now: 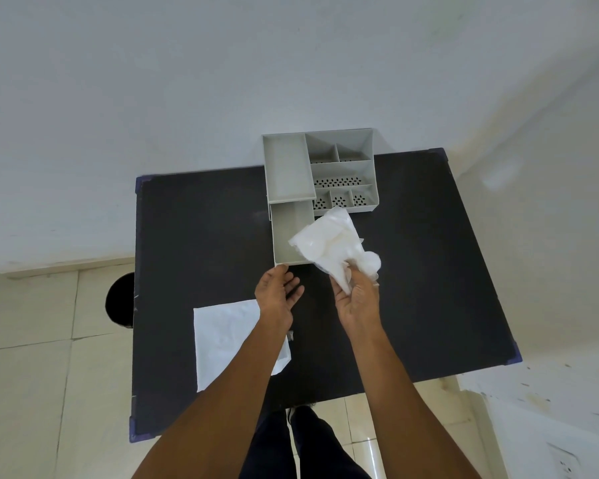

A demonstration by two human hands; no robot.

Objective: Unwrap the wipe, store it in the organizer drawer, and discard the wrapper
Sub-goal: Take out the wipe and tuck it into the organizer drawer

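A grey organizer stands at the far edge of the black table. Its drawer is pulled out toward me and looks empty. My right hand is shut on a white wipe, which hangs over the drawer's right front corner. A crumpled, translucent lump bunches at my fingertips; I cannot tell whether it is wrapper or wipe. My left hand is open and holds nothing, its thumb close to the drawer's front edge. A flat white sheet lies on the table, partly under my left forearm.
A round black bin stands on the tiled floor just left of the table. The organizer's top has several small compartments, some with perforated bottoms. A white wall rises right behind the table. My legs show below the near table edge.
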